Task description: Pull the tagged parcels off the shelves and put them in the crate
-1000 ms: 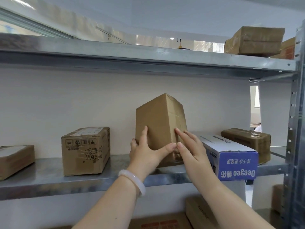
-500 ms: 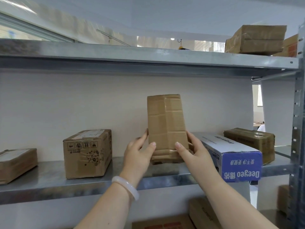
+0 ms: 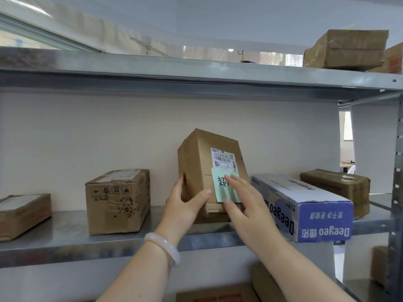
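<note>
Our right hand (image 3: 246, 203) is covering part of the green note (image 3: 220, 190) on the cardboard parcel (image 3: 196, 158), so we are reading only a fragment of its handwriting. Our left hand (image 3: 185, 203) is hiding the parcel's lower left corner. The shipping label (image 3: 223, 159) is showing fine print too small to read. The picture's left edge is cutting off a flat box (image 3: 21, 212), and the bottom edge is cutting off a lower-shelf box (image 3: 218, 295).

Galvanised steel rack: upper shelf (image 3: 196, 70) and lower shelf (image 3: 65, 238), dull grey, carried at right by a perforated upright (image 3: 398, 192). Plain cream wall (image 3: 98, 138) behind the rack. White ceiling (image 3: 218, 16). Window strip (image 3: 15, 38) top left, daylit. Small lamp (image 3: 230, 49) lit beyond the upper shelf. Bright gap (image 3: 347, 127) right of the wall.
</note>
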Action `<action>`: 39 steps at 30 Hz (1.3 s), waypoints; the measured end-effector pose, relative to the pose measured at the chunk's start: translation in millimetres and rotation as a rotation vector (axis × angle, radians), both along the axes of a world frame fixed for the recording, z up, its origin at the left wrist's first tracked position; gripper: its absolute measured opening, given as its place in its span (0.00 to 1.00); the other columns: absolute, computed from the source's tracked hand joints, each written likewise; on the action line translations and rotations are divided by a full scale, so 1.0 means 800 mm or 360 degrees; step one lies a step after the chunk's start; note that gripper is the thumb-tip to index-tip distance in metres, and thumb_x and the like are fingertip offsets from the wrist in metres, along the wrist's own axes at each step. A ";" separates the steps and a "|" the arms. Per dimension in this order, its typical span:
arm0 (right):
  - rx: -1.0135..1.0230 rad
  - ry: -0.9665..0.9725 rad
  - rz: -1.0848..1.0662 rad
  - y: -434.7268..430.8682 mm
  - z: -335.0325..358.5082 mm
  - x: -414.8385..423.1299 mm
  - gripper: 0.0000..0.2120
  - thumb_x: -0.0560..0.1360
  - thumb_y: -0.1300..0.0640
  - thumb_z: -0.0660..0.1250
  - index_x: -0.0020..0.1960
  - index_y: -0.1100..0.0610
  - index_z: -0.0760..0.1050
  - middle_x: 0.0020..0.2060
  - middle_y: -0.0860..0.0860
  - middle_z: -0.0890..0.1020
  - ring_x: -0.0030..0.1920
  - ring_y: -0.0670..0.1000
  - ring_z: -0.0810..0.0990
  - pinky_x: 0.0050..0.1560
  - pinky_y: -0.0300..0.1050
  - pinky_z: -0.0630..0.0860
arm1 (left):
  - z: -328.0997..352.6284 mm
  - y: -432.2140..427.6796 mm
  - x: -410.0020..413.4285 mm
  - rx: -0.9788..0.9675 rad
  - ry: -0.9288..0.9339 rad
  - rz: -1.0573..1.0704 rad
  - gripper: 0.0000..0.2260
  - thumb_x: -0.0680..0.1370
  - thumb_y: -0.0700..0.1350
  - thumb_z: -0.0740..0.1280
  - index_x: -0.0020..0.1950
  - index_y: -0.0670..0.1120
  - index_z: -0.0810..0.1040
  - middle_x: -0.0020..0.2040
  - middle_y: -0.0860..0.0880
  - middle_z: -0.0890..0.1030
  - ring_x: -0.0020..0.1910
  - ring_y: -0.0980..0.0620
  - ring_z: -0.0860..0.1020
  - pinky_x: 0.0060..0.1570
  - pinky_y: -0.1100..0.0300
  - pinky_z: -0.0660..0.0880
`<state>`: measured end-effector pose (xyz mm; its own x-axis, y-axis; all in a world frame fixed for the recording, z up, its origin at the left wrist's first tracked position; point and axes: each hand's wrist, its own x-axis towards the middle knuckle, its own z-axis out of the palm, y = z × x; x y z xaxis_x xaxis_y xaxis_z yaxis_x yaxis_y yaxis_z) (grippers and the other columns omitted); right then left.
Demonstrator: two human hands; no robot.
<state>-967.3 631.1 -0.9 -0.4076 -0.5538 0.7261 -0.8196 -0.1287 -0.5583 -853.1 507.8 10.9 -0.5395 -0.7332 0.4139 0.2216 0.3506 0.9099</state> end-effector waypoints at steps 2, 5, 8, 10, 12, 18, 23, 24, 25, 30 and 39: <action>-0.0018 -0.0110 -0.0099 0.002 0.000 -0.011 0.25 0.78 0.52 0.66 0.70 0.35 0.63 0.73 0.37 0.60 0.74 0.41 0.54 0.74 0.56 0.60 | -0.003 -0.005 0.002 0.0096 0.0038 -0.0089 0.38 0.69 0.55 0.76 0.76 0.56 0.64 0.65 0.53 0.79 0.62 0.52 0.78 0.66 0.48 0.72; -0.0017 -0.0284 -0.0102 0.003 -0.003 -0.020 0.28 0.77 0.49 0.67 0.72 0.34 0.61 0.75 0.40 0.58 0.75 0.43 0.55 0.73 0.54 0.60 | -0.007 -0.012 0.005 0.0182 0.0092 -0.0200 0.26 0.74 0.52 0.73 0.70 0.61 0.69 0.59 0.54 0.83 0.57 0.53 0.81 0.63 0.48 0.75; -0.0084 -0.0504 0.0025 0.000 -0.007 -0.022 0.27 0.78 0.49 0.66 0.73 0.37 0.61 0.71 0.41 0.66 0.70 0.42 0.64 0.69 0.49 0.66 | -0.010 -0.015 0.005 0.0201 0.0107 -0.0257 0.21 0.75 0.52 0.71 0.65 0.65 0.70 0.57 0.56 0.84 0.53 0.57 0.83 0.55 0.53 0.78; -0.0154 -0.0651 0.0094 0.001 -0.006 -0.022 0.25 0.79 0.50 0.65 0.73 0.38 0.62 0.68 0.40 0.71 0.68 0.43 0.68 0.68 0.51 0.70 | -0.012 -0.015 0.005 0.0204 0.0121 -0.0274 0.19 0.75 0.52 0.71 0.60 0.69 0.69 0.56 0.57 0.84 0.52 0.58 0.83 0.50 0.58 0.78; -0.0206 -0.0685 0.0124 0.004 -0.006 -0.022 0.23 0.79 0.51 0.65 0.71 0.37 0.65 0.64 0.38 0.74 0.66 0.43 0.71 0.65 0.49 0.73 | -0.016 -0.015 0.004 0.0191 0.0166 -0.0285 0.20 0.78 0.48 0.69 0.61 0.70 0.68 0.56 0.57 0.84 0.54 0.57 0.82 0.48 0.60 0.78; -0.0263 -0.0576 0.0085 0.018 -0.013 -0.013 0.24 0.79 0.53 0.65 0.71 0.37 0.66 0.67 0.41 0.73 0.69 0.46 0.70 0.65 0.55 0.73 | -0.019 -0.006 -0.001 0.0064 0.0271 -0.0345 0.34 0.72 0.42 0.74 0.73 0.61 0.63 0.56 0.59 0.83 0.56 0.58 0.81 0.47 0.66 0.78; -0.0351 -0.0461 -0.0034 0.046 -0.013 0.003 0.24 0.77 0.51 0.66 0.66 0.28 0.66 0.63 0.35 0.74 0.67 0.44 0.72 0.60 0.52 0.77 | -0.005 0.014 -0.003 0.0030 0.0406 -0.0454 0.40 0.66 0.50 0.76 0.76 0.56 0.64 0.60 0.53 0.82 0.59 0.54 0.81 0.57 0.55 0.79; -0.0366 -0.0459 -0.0075 0.053 -0.012 0.007 0.23 0.77 0.50 0.66 0.65 0.27 0.66 0.62 0.35 0.74 0.66 0.44 0.73 0.59 0.51 0.78 | -0.003 0.019 -0.005 0.0009 0.0422 -0.0488 0.39 0.66 0.51 0.76 0.75 0.57 0.64 0.60 0.53 0.82 0.58 0.54 0.81 0.57 0.54 0.79; -0.0389 -0.0462 -0.0111 0.061 -0.011 0.011 0.22 0.76 0.48 0.66 0.64 0.27 0.66 0.63 0.37 0.74 0.66 0.45 0.73 0.57 0.50 0.79 | -0.001 0.024 -0.007 -0.0011 0.0439 -0.0522 0.39 0.66 0.51 0.76 0.75 0.57 0.65 0.60 0.53 0.83 0.58 0.54 0.81 0.57 0.53 0.80; -0.0575 -0.0385 -0.0417 0.109 -0.011 0.045 0.23 0.72 0.46 0.67 0.64 0.30 0.69 0.61 0.42 0.76 0.62 0.44 0.76 0.51 0.41 0.80 | -0.008 0.054 -0.017 -0.0060 0.0504 -0.0785 0.35 0.67 0.50 0.79 0.70 0.65 0.67 0.60 0.58 0.81 0.58 0.55 0.81 0.54 0.55 0.80; -0.0492 -0.0265 -0.1326 0.206 -0.070 0.186 0.27 0.74 0.43 0.67 0.69 0.29 0.63 0.66 0.36 0.72 0.63 0.42 0.74 0.52 0.40 0.79 | -0.069 0.124 0.001 0.0226 0.0372 -0.1680 0.34 0.65 0.52 0.79 0.66 0.71 0.70 0.59 0.56 0.83 0.57 0.53 0.82 0.49 0.59 0.81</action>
